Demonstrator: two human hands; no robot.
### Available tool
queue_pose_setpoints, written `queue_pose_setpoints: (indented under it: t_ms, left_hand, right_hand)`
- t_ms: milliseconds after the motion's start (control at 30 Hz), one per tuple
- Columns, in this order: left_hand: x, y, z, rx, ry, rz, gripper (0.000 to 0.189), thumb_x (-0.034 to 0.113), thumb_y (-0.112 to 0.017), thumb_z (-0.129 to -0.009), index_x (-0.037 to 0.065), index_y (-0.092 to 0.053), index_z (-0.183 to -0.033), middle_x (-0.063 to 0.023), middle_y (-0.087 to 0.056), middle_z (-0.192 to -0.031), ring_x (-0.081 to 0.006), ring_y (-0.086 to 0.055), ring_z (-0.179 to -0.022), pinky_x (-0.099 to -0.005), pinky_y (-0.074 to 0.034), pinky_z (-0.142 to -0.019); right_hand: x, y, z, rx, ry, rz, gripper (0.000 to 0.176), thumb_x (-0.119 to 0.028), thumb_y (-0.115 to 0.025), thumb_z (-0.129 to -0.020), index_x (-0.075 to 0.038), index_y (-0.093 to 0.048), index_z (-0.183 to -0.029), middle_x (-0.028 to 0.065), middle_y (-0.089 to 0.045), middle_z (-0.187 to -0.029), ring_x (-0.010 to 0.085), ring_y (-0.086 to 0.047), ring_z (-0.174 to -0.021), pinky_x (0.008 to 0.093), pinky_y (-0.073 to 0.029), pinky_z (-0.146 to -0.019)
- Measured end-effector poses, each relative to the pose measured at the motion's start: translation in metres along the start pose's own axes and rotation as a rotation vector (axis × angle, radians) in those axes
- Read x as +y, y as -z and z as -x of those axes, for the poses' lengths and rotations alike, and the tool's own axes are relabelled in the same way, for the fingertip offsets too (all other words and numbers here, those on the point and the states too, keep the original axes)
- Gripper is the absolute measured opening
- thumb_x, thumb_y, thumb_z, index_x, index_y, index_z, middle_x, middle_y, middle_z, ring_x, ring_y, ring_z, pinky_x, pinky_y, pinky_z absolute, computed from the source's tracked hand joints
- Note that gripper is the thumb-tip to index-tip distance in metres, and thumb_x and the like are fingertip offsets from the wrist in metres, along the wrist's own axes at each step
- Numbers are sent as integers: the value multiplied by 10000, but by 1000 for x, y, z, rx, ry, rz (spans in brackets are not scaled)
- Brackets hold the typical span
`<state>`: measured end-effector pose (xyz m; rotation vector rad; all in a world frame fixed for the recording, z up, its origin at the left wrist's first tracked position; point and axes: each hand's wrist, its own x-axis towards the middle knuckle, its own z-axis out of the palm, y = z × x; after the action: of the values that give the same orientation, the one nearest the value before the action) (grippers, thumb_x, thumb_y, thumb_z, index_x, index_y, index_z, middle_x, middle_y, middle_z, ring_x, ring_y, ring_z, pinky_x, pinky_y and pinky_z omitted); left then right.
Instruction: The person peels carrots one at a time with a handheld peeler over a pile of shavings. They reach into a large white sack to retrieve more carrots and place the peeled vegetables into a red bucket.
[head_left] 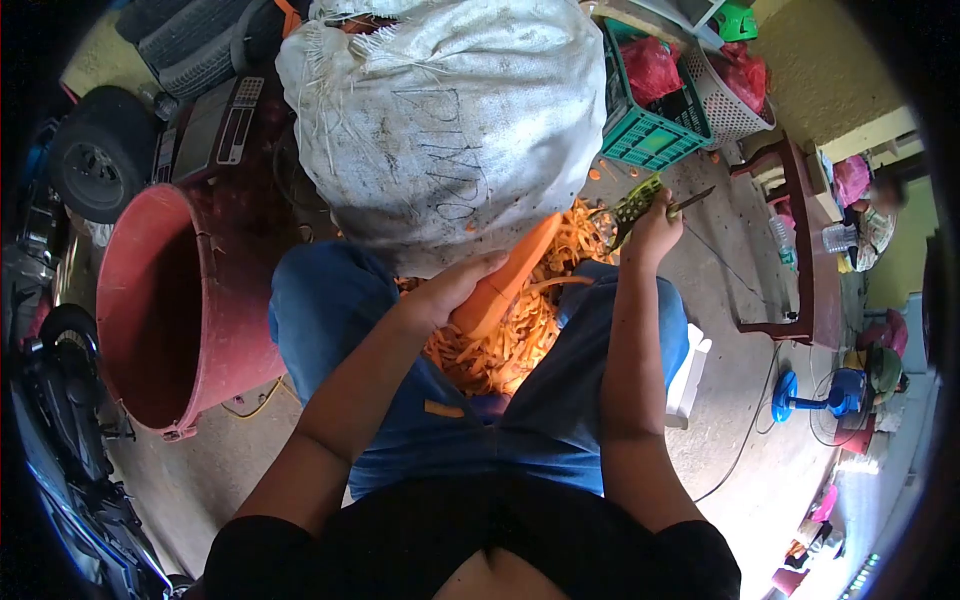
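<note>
My left hand (455, 288) is closed around a big orange carrot (493, 298), held slanted between my knees. Out to the right, my right hand (655, 235) grips a peeler (633, 208) with a yellow-green slotted part. A narrow dark pointed piece sticks out past the fist on the other side. The peeler is apart from the carrot. Below the carrot lies a heap of orange peelings (480, 362) on the ground between my legs. One strip of peel (443, 409) rests on my jeans.
A bulging white woven sack (440, 120) stands right in front of my knees. At left a large red tub (200, 300) lies tipped toward me. A green crate (655, 140) and white basket (735, 98) hold red bags. A blue fan (820, 392) stands at right.
</note>
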<state>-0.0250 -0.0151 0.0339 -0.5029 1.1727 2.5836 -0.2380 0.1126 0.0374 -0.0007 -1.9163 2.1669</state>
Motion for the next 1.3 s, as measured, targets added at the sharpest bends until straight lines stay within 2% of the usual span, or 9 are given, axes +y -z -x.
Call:
queue_pose_setpoints:
  t_ms: [100, 233, 333, 367, 433, 533, 800, 1233, 1300]
  left_hand:
    - [-3, -6, -7, 181, -88, 114, 399, 346, -393, -832, 12, -421, -1047, -116, -546, -814, -175, -553, -693, -288, -467, -615]
    - [-7, 5, -12, 82, -86, 181, 397, 341, -412, -825, 19, -414, -1056, -121, -543, -833, -191, -554, -725, -299, -469, -634]
    - [-4, 3, -11, 49, -91, 143, 395, 334, -433, -818, 19, -409, -1055, -102, -532, -788, -195, -549, -700, -293, -471, -643]
    - [-3, -1, -11, 127, -150, 58, 370, 315, -447, -814, 17, -423, -1032, -91, -525, -802, -174, -548, -710, -288, -461, -627]
    - [-2, -1, -10, 208, -208, -28, 344, 296, -462, -810, 16, -436, -1008, -81, -518, -815, -153, -546, -720, -283, -450, -610]
    - [-1, 5, -14, 261, -257, -280, 342, 291, -477, -805, 9, -443, -996, -65, -505, -759, -129, -538, -688, -259, -446, -574]
    - [-7, 11, -23, 370, -323, -647, 430, 354, -510, -777, -6, -487, -1011, -75, -546, -798, -122, -532, -685, -248, -428, -605]
    - [1, 2, -9, 351, -378, -815, 442, 360, -537, -759, -15, -495, -989, -50, -531, -768, -108, -495, -689, -237, -400, -615]
    - [-1, 2, -6, 186, -630, -1046, 343, 254, -599, -719, 5, -532, -946, -69, -562, -750, -114, -521, -660, -248, -410, -594]
  right_hand:
    - [3, -1, 11, -119, 24, 121, 240, -193, -463, -822, 27, -506, -737, 1, -451, -572, 76, -369, -527, 239, -311, -484]
    - [3, -7, 26, -207, -18, 172, 238, -204, -473, -816, 23, -519, -762, -1, -450, -579, 82, -369, -526, 236, -319, -491]
    - [-8, -9, 38, -584, 252, 464, 204, -188, -492, -783, 14, -522, -790, 141, -520, -578, 221, -503, -528, 317, -378, -511]
    - [-8, -7, 39, -582, 252, 463, 204, -188, -492, -783, 14, -522, -790, 141, -520, -578, 221, -503, -528, 317, -378, -511]
    - [-11, -4, 44, -1038, 422, 619, 194, -188, -498, -765, 2, -519, -797, 198, -514, -606, 317, -530, -589, 372, -391, -534]
    - [-22, -8, 54, -1176, 328, 884, 196, -205, -506, -757, -14, -525, -800, 192, -512, -592, 338, -523, -596, 383, -395, -536]
    - [-18, -9, 60, -1187, 298, 751, 176, -191, -514, -746, -21, -517, -793, 188, -500, -570, 341, -508, -567, 386, -385, -510]
    - [-13, -10, 60, -1120, 343, 699, 174, -152, -509, -725, -23, -533, -839, 201, -532, -650, 357, -523, -633, 387, -413, -565]
    - [-2, -11, 55, -1078, 307, 705, 189, -167, -507, -729, -15, -538, -836, 206, -536, -664, 360, -525, -652, 391, -415, -580]
